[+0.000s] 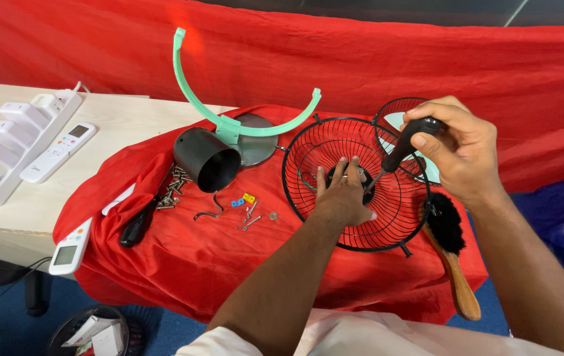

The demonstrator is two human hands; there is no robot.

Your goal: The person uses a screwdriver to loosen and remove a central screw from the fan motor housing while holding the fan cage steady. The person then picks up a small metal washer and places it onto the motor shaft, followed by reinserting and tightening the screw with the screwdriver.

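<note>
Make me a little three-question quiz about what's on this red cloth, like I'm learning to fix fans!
1. True or false: the right hand grips a black-handled screwdriver.
2. What does the left hand press on? A) the green arc B) the black wire fan guard C) the white remote
3. Fill in: the wooden-handled brush lies to the ______ of the guard.

Key
1. True; its tip points at the guard's centre.
2. B; the green arc and the white remote lie further left, untouched.
3. Right.
</note>
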